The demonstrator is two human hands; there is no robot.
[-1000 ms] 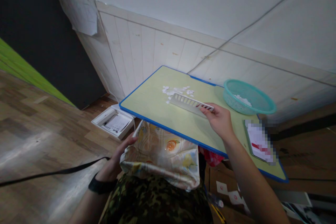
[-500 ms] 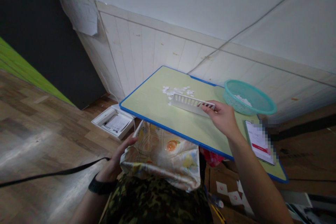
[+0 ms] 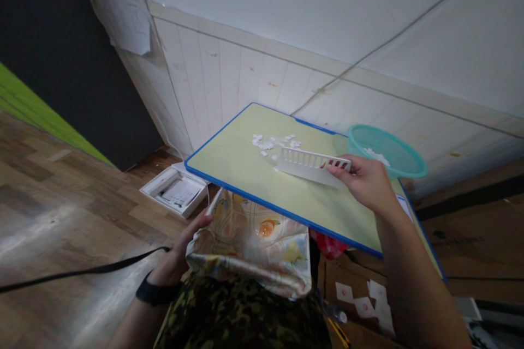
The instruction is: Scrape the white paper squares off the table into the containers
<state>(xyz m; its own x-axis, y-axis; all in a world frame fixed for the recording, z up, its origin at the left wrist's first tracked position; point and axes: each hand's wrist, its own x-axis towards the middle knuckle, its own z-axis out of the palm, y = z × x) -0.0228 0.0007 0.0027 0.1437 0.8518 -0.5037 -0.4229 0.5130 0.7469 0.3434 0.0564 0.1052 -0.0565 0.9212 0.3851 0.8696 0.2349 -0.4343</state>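
My right hand [image 3: 366, 180] is closed on the near end of a white slotted plastic strip [image 3: 305, 161]. The strip stands on its long edge, tilted, over the pale yellow tabletop [image 3: 229, 147] with a blue rim. Small white paper pieces [image 3: 268, 144] lie scattered just beyond its far end, with a couple close to its tip. My left hand [image 3: 188, 242] grips the left side of a tray covered in fruit-print cloth [image 3: 241, 229], held below the table's front edge above my lap. The thumb shows on the rim; the other fingers are hidden.
A turquoise plastic basket [image 3: 388, 150] with white pieces inside stands at the table's right end. My forearm mostly covers a phone [image 3: 403, 204]. An open white box [image 3: 176, 191] lies on the floor at left. Cards [image 3: 364, 307] rest on cardboard at lower right.
My right hand has moved right with the slotted strip, away from most of the paper pieces. My forearm now covers most of the phone. The left hand and the tray stay put.
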